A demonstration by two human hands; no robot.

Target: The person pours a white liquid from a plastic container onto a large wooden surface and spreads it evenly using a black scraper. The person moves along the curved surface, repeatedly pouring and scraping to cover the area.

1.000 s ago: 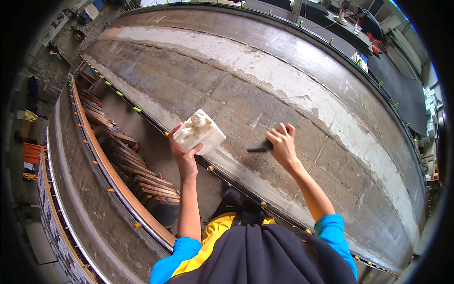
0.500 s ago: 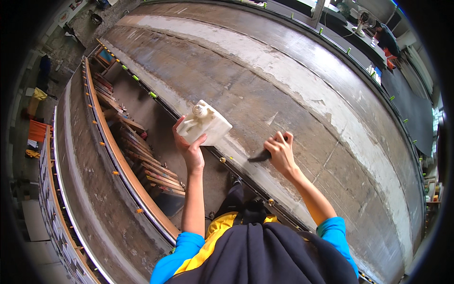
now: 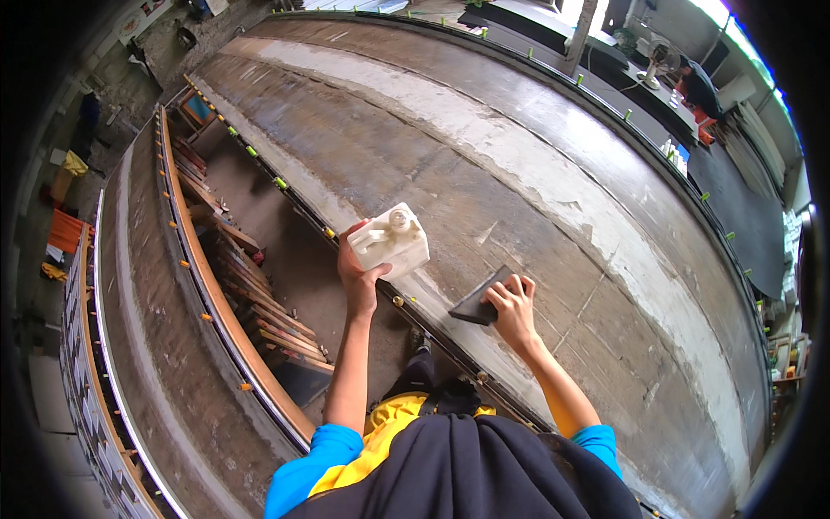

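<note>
Has tilted black flat pad (image 3: 473, 304) since the earlier frame, showing more of broad face, pinching it in curled right hand (image 3: 516, 309) with long edge slanting up-right over table (image 3: 406, 151), while gripping, at pad's upper left, white plastic jug (image 3: 399, 253) in partly wrapped left hand (image 3: 357, 279).

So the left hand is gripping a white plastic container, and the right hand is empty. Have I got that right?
Not quite: the right hand isn't empty. The head view shows it holding a dark, flat piece. The left hand is indeed gripping a white plastic container.
</note>
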